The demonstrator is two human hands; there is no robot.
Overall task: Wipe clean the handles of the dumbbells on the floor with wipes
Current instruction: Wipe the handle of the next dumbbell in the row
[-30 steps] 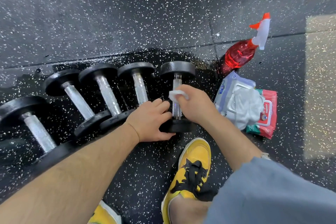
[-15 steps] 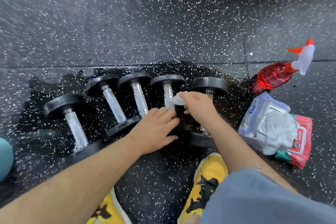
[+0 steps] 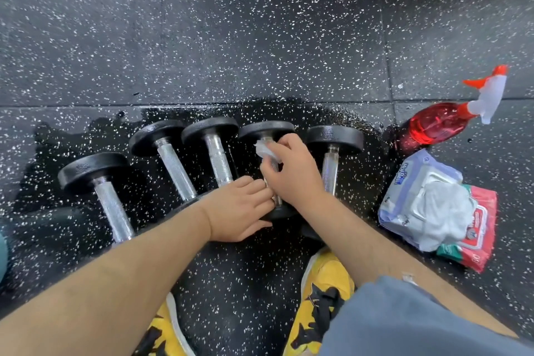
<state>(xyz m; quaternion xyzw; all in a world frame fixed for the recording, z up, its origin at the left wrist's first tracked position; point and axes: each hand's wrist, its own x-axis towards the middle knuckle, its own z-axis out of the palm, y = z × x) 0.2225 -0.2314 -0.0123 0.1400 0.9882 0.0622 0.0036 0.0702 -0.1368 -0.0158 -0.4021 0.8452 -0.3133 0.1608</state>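
Note:
Several black dumbbells with knurled metal handles lie side by side on a wet patch of the speckled floor. My right hand (image 3: 291,173) grips a white wipe (image 3: 263,150) around the handle of the second dumbbell from the right (image 3: 267,129), near its far head. My left hand (image 3: 241,209) rests with fairly straight fingers on the near heads of the middle dumbbells, touching my right hand. The rightmost dumbbell (image 3: 331,173) and the leftmost dumbbell (image 3: 111,208) lie untouched, handles bare.
A wipes pack (image 3: 404,182) with loose wipes piled on it lies at the right, over a red pack (image 3: 479,237). A red spray bottle (image 3: 439,124) lies behind it. My yellow shoes (image 3: 323,295) stand just below the dumbbells.
My right hand has left the rightmost dumbbell's handle and carried the wipe left onto the neighbouring handle. My left hand has shifted left with it. The view has swung left.

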